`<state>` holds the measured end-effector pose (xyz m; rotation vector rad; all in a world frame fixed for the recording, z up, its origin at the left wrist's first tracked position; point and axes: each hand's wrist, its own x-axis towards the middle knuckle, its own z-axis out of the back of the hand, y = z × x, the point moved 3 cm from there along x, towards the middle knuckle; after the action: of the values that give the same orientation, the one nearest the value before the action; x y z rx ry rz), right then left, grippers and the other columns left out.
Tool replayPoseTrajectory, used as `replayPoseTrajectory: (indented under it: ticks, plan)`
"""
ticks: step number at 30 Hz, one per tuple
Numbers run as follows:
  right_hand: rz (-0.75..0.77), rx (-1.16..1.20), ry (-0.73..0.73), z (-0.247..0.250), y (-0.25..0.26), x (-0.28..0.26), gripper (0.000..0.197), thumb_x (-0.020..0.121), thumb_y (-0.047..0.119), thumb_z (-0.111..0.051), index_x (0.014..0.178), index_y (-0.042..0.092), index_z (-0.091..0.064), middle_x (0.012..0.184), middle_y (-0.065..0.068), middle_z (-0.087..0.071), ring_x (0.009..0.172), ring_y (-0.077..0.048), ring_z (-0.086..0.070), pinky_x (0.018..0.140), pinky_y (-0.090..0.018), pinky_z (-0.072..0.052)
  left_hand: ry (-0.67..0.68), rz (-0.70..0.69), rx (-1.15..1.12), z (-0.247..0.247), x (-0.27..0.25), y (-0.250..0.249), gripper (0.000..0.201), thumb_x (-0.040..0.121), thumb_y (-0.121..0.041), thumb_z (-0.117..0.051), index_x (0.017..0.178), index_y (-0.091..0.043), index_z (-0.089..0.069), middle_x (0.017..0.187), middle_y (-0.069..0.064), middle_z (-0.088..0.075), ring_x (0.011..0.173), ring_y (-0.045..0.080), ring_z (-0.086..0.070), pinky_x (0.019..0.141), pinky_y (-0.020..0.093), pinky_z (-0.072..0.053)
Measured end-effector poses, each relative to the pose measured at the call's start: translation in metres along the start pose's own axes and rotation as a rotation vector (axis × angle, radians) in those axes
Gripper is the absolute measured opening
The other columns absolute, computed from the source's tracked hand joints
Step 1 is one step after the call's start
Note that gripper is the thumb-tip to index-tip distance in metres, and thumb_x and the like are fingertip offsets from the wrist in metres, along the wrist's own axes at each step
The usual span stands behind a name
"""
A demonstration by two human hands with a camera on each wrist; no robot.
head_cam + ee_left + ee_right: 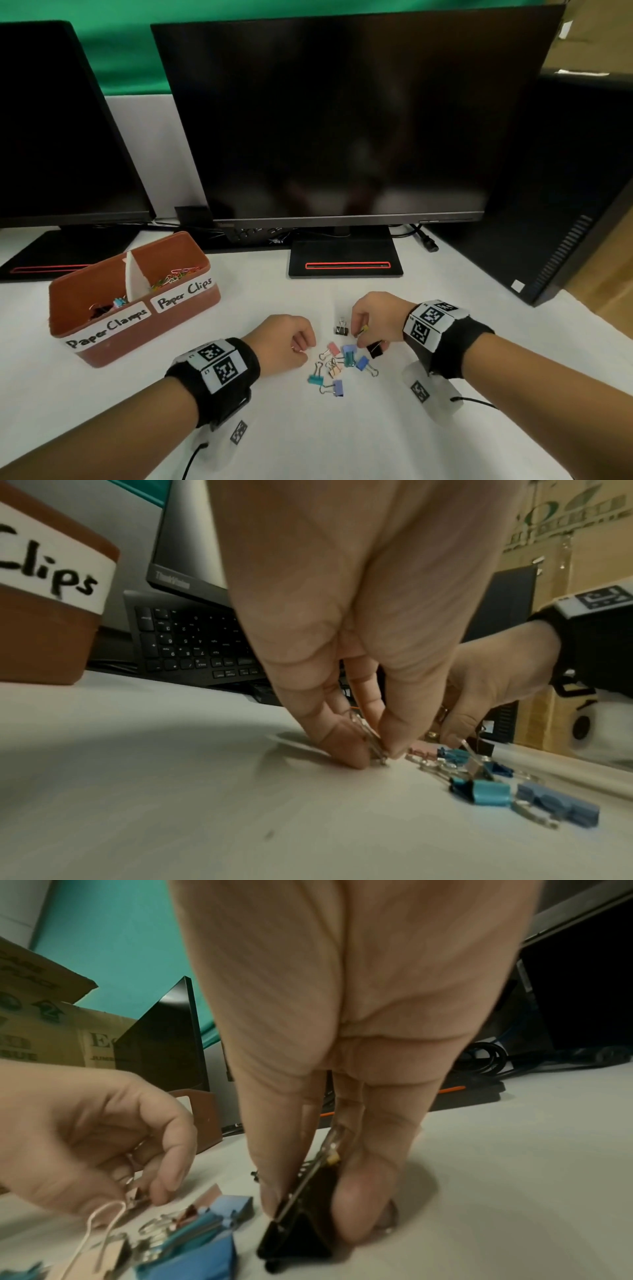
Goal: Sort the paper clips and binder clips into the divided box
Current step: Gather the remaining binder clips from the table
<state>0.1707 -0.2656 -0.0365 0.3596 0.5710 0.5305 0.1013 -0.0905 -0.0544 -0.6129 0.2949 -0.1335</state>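
The brown divided box (154, 337) stands at the left of the white table. Its left compartment, labelled Paper Clamps, holds a few binder clips (109, 306); its right one, labelled Paper Clips, holds paper clips (174, 275). A pile of coloured binder clips (339, 366) lies between my hands. My left hand (303, 351) pinches thin wire paper clips (373, 746) against the table at the pile's left edge. At the pile's right edge, my right hand (363, 337) pinches a black binder clip (301, 1229) between thumb and finger. A second black binder clip (341, 329) stands just behind the pile.
A large dark monitor with its stand base (346, 262) sits behind the pile, with a second monitor (51, 120) behind the box. A black computer tower (565, 205) stands at the right, and a power cable (424, 236) lies beside it. A keyboard (192, 639) lies under the monitor.
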Motion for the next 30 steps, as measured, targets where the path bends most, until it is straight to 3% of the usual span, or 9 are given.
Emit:
replayPoseTrajectory:
  ticks: [2, 4, 7, 11, 14, 16, 20, 24, 30]
  plan:
    - [0.025, -0.016, -0.029, 0.004, -0.001, -0.002, 0.011, 0.078, 0.012, -0.073, 0.087, 0.016, -0.068, 0.089, 0.005, -0.058, 0.069, -0.012, -0.061, 0.057, -0.019, -0.054, 0.004, -0.008, -0.021, 0.002, -0.003, -0.004, 0.025, 0.079, -0.007, -0.064, 0.092, -0.029, -0.061, 0.086, -0.011, -0.057, 0.068, 0.002, -0.053, 0.073, 0.012, -0.049]
    - [0.075, -0.102, -0.094, 0.010, 0.000, -0.003, 0.012, 0.079, 0.016, -0.072, 0.091, 0.015, -0.071, 0.093, 0.006, -0.060, 0.084, -0.012, -0.058, 0.072, -0.019, -0.049, 0.036, -0.036, 0.009, 0.002, -0.006, -0.012, 0.034, 0.079, -0.009, -0.066, 0.106, -0.029, -0.061, 0.092, -0.011, -0.054, 0.069, 0.003, -0.054, 0.076, 0.015, -0.050]
    - [0.144, -0.150, -0.134, 0.020, 0.010, -0.001, 0.016, 0.081, 0.017, -0.070, 0.096, 0.015, -0.071, 0.096, 0.005, -0.061, 0.089, -0.007, -0.052, 0.077, -0.016, -0.042, 0.109, -0.093, 0.094, -0.006, -0.010, -0.024, 0.056, 0.080, -0.013, -0.068, 0.129, -0.034, -0.050, 0.105, -0.012, -0.044, 0.074, 0.003, -0.056, 0.070, 0.006, -0.044]
    - [0.187, -0.324, -0.033, 0.010, 0.022, 0.010, 0.036, 0.082, 0.017, -0.069, 0.117, 0.018, -0.063, 0.112, -0.003, -0.056, 0.103, -0.019, -0.054, 0.087, -0.026, -0.044, 0.173, -0.139, 0.143, -0.021, -0.011, -0.031, 0.065, 0.084, -0.013, -0.063, 0.140, -0.037, -0.039, 0.123, -0.003, -0.039, 0.067, -0.001, -0.045, 0.067, -0.004, -0.033]
    - [0.185, -0.375, 0.013, -0.001, 0.023, 0.018, 0.041, 0.082, 0.018, -0.069, 0.122, 0.019, -0.062, 0.118, -0.006, -0.054, 0.108, -0.022, -0.053, 0.085, -0.026, -0.043, 0.144, -0.150, 0.180, -0.022, -0.008, -0.035, 0.050, 0.085, -0.014, -0.063, 0.132, -0.026, -0.053, 0.127, 0.001, -0.042, 0.083, 0.003, -0.049, 0.072, -0.005, -0.029]
    - [0.187, -0.358, -0.001, -0.002, 0.023, 0.021, 0.037, 0.081, 0.018, -0.069, 0.118, 0.018, -0.064, 0.114, -0.005, -0.054, 0.106, -0.021, -0.053, 0.082, -0.025, -0.041, 0.108, -0.145, 0.196, -0.020, -0.005, -0.034, 0.038, 0.085, -0.015, -0.064, 0.122, -0.022, -0.061, 0.125, 0.003, -0.045, 0.100, 0.012, -0.052, 0.081, 0.003, -0.030]
    - [0.197, -0.329, -0.008, -0.002, 0.026, 0.022, 0.023, 0.081, 0.017, -0.069, 0.103, 0.015, -0.069, 0.094, 0.003, -0.054, 0.087, -0.014, -0.050, 0.074, -0.024, -0.040, 0.054, -0.127, 0.161, -0.014, -0.002, -0.025, 0.032, 0.084, -0.017, -0.066, 0.115, -0.021, -0.064, 0.111, -0.003, -0.051, 0.077, 0.000, -0.047, 0.073, 0.002, -0.034]
    - [0.205, -0.269, -0.011, -0.002, 0.023, 0.021, 0.019, 0.081, 0.016, -0.068, 0.100, 0.014, -0.070, 0.104, -0.002, -0.066, 0.090, -0.015, -0.055, 0.081, -0.025, -0.046, 0.025, -0.084, 0.093, -0.008, -0.001, -0.013, 0.024, 0.081, -0.014, -0.068, 0.104, -0.017, -0.065, 0.092, -0.007, -0.054, 0.062, -0.005, -0.045, 0.059, -0.001, -0.035]
    - [0.250, -0.194, -0.059, 0.005, 0.025, 0.013, 0.016, 0.081, 0.015, -0.069, 0.096, 0.013, -0.072, 0.103, -0.001, -0.069, 0.084, -0.007, -0.052, 0.078, -0.017, -0.042, -0.045, -0.037, -0.021, -0.004, -0.008, 0.000, 0.018, 0.076, -0.015, -0.072, 0.090, -0.024, -0.068, 0.079, -0.013, -0.059, 0.057, 0.000, -0.049, 0.060, 0.002, -0.040]
